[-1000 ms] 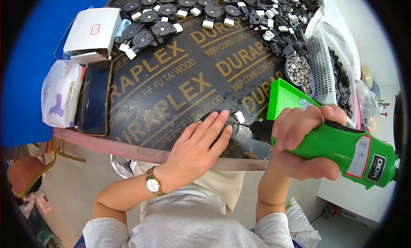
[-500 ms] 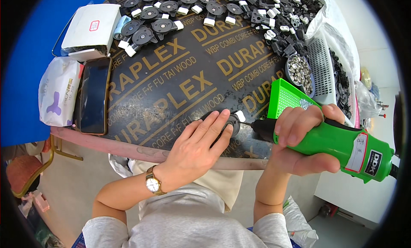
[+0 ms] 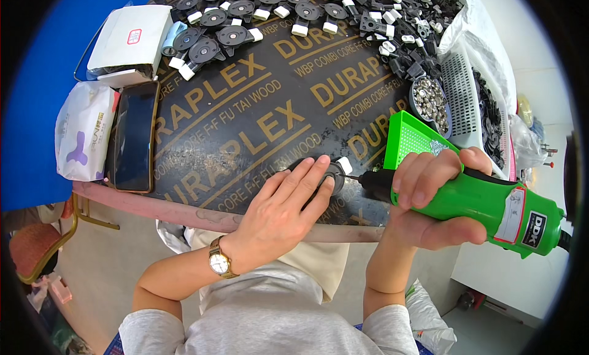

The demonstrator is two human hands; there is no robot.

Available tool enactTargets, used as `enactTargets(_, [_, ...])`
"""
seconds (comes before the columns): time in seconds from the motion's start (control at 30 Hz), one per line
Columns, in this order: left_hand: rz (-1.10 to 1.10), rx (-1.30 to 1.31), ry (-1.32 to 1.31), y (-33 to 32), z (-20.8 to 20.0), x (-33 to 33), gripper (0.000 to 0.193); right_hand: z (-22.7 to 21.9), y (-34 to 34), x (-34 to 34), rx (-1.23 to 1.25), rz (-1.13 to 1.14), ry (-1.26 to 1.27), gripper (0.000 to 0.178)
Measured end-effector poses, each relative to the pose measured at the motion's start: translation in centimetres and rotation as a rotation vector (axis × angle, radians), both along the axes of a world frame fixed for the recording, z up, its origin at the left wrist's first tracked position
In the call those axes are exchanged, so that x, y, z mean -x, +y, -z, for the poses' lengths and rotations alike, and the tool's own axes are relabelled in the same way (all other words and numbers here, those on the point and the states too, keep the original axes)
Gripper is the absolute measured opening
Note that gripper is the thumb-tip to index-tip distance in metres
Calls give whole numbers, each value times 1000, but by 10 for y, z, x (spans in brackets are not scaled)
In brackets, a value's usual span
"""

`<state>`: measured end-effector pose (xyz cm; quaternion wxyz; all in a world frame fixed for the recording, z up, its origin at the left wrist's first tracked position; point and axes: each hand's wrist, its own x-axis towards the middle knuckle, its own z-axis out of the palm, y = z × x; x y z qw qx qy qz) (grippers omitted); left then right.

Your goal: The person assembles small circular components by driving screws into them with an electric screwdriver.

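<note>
My right hand (image 3: 438, 195) is wrapped round a green electric screwdriver (image 3: 478, 211) with a black nose. Its thin bit points left and meets the side of a round black plastic part (image 3: 333, 178) near the table's front edge. A white tab (image 3: 345, 165) sticks out of that part. Across the part lies my left hand (image 3: 283, 209), fingers stretched out and pressing it down on the table. Much of the part is hidden beneath those fingers. Whether a screw sits at the bit's tip is too small to tell.
Several similar black parts with white tabs (image 3: 234, 35) lie at the back. Right of them are loose small pieces (image 3: 399, 30), a bowl of metal bits (image 3: 431, 105), a green tray (image 3: 408, 137) and a white basket (image 3: 461, 103). A phone (image 3: 136, 137), tissue pack (image 3: 84, 134) and white box (image 3: 132, 39) stand left.
The screwdriver's rear end has dipped very slightly upward in the picture, its bit still at the part. My left hand has hardly moved.
</note>
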<state>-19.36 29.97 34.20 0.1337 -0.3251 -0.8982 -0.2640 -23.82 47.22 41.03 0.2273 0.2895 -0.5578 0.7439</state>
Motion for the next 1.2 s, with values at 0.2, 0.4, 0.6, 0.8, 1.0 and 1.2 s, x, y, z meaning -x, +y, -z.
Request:
enactTargets(0.2, [8,-24,-4,1,1,0,40,-1,-1,0,-33,-16,22,86])
enactTargets(0.4, [8,-53,-20,0,0,0,38,-13,-28,-10,-63,184,-193,75])
enactTargets(0.6, [1,-116,-28,3,-1,1,35,-2,-33,-6,-207,410,-176,57])
enactTargets(0.8, [-13,-146,2,4,1,2,33,2,-42,-9,-203,510,-95,52])
enactTargets(1.0, [-79,-74,101,15,7,1,33,-10,-32,-8,-138,281,-104,68])
enactTargets(1.2, [-111,-117,20,15,7,0,35,-26,42,15,-141,472,73,56])
